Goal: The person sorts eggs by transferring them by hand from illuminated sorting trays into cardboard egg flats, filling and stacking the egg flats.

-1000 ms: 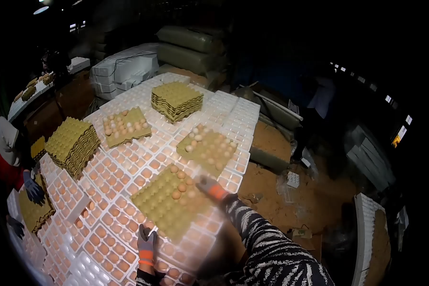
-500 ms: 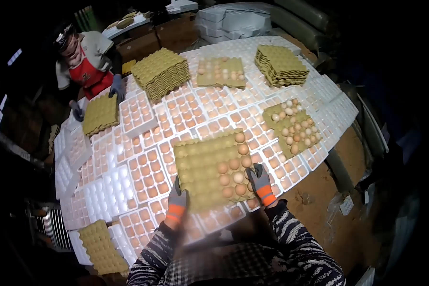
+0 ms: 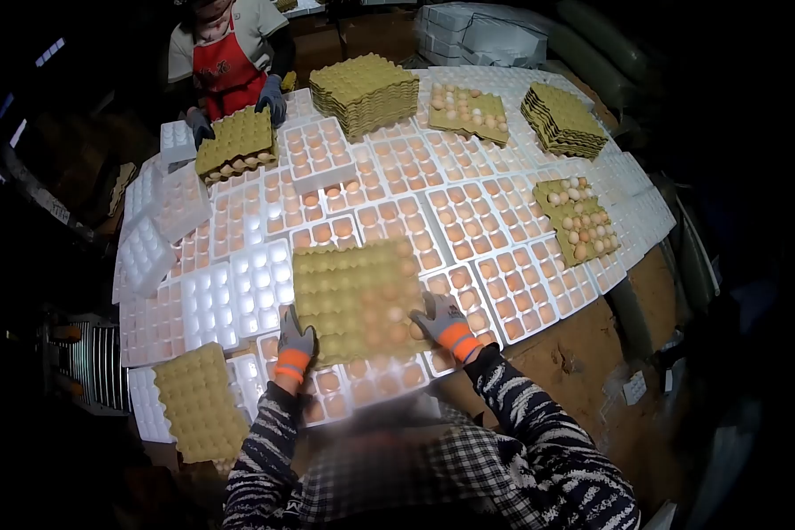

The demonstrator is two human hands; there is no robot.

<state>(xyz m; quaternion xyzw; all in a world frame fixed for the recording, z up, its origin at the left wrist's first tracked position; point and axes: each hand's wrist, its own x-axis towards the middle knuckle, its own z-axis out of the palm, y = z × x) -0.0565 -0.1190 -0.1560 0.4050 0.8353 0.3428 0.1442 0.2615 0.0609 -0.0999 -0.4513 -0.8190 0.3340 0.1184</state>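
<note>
Left hand (image 3: pixel 294 343) grips the near-left edge of a pulp egg tray (image 3: pixel 359 299), fingers closed on the rim; right hand (image 3: pixel 443 321) is closed on the near-right edge. The tray sits level at the near middle of the desk (image 3: pixel 632 177), on top of white foam trays (image 3: pixel 230 305) filled with eggs. Judgement: keep both sides even, move it slowly, don't tilt it, since a few eggs sit near its right side.

Counts, left to right: one empty pulp tray (image 3: pixel 199 405) at the near-left corner, one tray in a co-worker's gloved hands (image 3: pixel 236 143), two tall empty stacks, two partly filled pulp trays far and right. Foam trays too many to count.
</note>
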